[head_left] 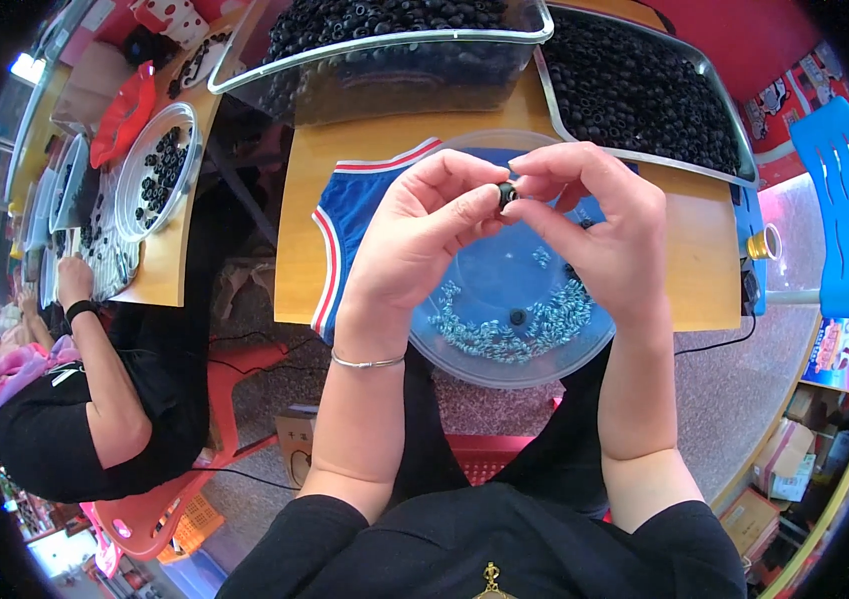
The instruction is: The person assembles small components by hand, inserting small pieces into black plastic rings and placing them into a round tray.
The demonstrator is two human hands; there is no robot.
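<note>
Both hands meet over a shallow clear round tray [484,375]. Pinched between the fingertips of my left hand [423,222] is a small black rounded part [505,195] with an opening at its end. My right hand [606,222] has its thumb and fingers closed on the other side of the same part. Many tiny shiny pale-blue pieces [514,339] lie in the tray, mostly along its near side. Among them sits another black part [517,316]. My fingers partly cover the part they hold, and the hands hide some of the tray.
A clear bin [385,90] heaped with black parts stands at the back of the wooden table [694,290]. Right of it is a metal tray [644,160] of similar parts. Blue cloth [360,200] lies under the round tray. At left, a person [95,399] works at another table.
</note>
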